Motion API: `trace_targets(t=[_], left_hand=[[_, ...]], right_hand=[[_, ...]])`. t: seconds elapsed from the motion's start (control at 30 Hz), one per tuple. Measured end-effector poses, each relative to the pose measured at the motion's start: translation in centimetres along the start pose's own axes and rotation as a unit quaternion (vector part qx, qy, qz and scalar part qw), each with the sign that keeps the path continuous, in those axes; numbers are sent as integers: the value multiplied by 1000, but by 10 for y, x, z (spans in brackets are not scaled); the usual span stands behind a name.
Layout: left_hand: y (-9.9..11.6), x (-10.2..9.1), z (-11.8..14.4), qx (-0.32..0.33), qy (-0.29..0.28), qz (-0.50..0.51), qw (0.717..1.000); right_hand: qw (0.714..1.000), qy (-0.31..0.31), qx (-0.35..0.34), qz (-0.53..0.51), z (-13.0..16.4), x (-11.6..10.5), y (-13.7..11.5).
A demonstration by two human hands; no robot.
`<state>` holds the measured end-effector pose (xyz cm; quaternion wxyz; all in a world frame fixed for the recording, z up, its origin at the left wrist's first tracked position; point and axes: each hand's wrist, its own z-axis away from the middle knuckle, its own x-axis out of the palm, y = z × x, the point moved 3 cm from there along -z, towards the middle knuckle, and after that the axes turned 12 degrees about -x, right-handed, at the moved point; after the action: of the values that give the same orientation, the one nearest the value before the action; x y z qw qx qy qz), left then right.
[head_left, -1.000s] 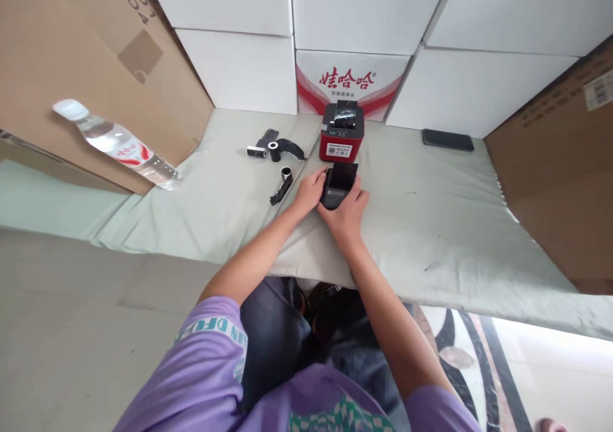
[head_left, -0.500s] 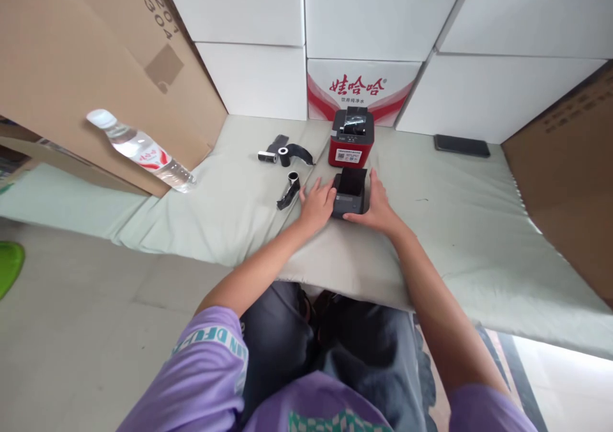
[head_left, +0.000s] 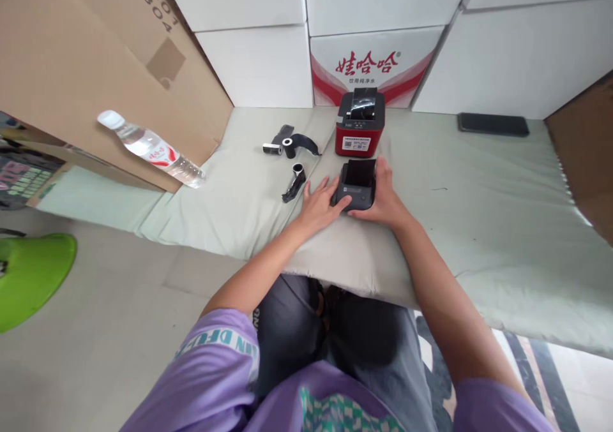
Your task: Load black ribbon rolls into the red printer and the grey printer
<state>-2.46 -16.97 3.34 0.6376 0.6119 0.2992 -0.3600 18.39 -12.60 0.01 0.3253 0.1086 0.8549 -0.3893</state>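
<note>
A small dark grey printer [head_left: 358, 194] sits upright on the cloth, a strip of black paper [head_left: 360, 171] standing out of its top. My right hand [head_left: 385, 196] wraps its right side, thumb along the front edge. From the left, my left hand [head_left: 322, 207] grips it, thumb on the front corner and index finger at its side; the other fingers spread towards the cloth. Directly behind stands a larger red and black printer [head_left: 360, 126], also with a black strip [head_left: 364, 104]. A small roll with a loose black tail [head_left: 295, 183] lies beyond my left fingertips.
More black rolls [head_left: 289, 147] lie further back on the left. A water bottle [head_left: 152, 150] leans beside a cardboard box [head_left: 110, 68]. At the back right a black phone [head_left: 493, 124] rests before white boxes [head_left: 507, 62]. A green object [head_left: 38, 272] is at floor level, left.
My left thumb has come onto the small printer's front corner, and my right hand sits closer around its side. The view has shifted a little, showing more of the green object.
</note>
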Motion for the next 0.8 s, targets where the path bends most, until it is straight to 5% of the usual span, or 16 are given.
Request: trace_targets(t=[0.5,0.8], left_hand=[[-5,-1,-8,-25,96,79,992],[-10,-6,-9,55,157,145,975]], right_hand=[[1000,8,21,1,-1,-2,-2],[999,0,-30,13,0,0,5]])
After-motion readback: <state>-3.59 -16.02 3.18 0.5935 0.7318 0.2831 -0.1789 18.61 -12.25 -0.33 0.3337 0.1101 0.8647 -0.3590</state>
